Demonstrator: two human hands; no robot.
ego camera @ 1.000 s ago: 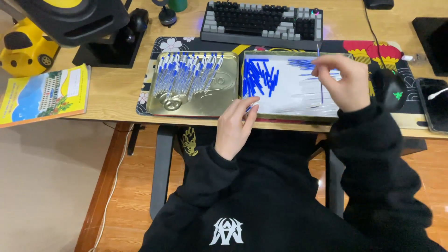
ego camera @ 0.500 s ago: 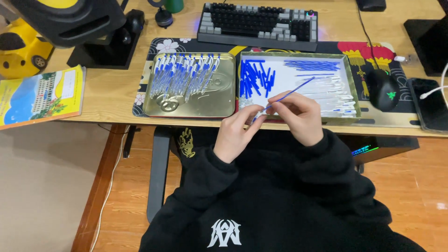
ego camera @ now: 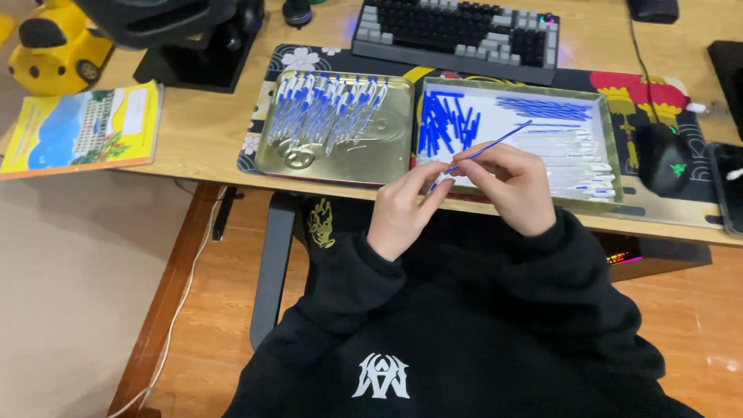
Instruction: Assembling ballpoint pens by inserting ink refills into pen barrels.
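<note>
My left hand [ego camera: 404,210] and my right hand [ego camera: 512,186] meet at the desk's front edge, both pinching a thin blue pen refill [ego camera: 495,143] that slants up to the right. A small pale piece shows at its lower end between my left fingertips; what it is I cannot tell. Just behind the hands is a gold tray [ego camera: 611,147] lined with white, holding blue caps [ego camera: 445,120], blue refills [ego camera: 546,108] and clear barrels [ego camera: 580,166]. To its left a gold tin lid [ego camera: 309,166] carries several pens with blue caps [ego camera: 325,108].
A keyboard [ego camera: 457,31] lies behind the trays on a patterned desk mat [ego camera: 298,58]. A black mouse [ego camera: 665,159] and a phone [ego camera: 727,190] sit at the right. A yellow booklet [ego camera: 81,128], a yellow toy [ego camera: 58,50] and a black stand [ego camera: 193,54] are at the left.
My right hand came back from the far right of the white-lined tray with a blue refill and joined my left hand at the desk's front edge.
</note>
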